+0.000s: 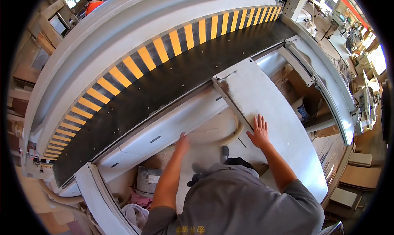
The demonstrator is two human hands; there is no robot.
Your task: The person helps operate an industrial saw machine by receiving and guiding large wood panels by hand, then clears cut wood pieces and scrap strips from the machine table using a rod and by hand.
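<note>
Currently, R hand [259, 133] is being spread open, empty, on wht. machine table [279, 106]; L hand [183, 144] being held half-curled, grip unclear.

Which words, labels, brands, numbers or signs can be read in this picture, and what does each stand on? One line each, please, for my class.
Grey shirt: yellow characters near the lower edge; I won't copy them out.
Grey container: pale label, too small to read.
Bucket: blue marking, too small to read.
Striped band: black-and-yellow pattern, no words I can make out.
</note>
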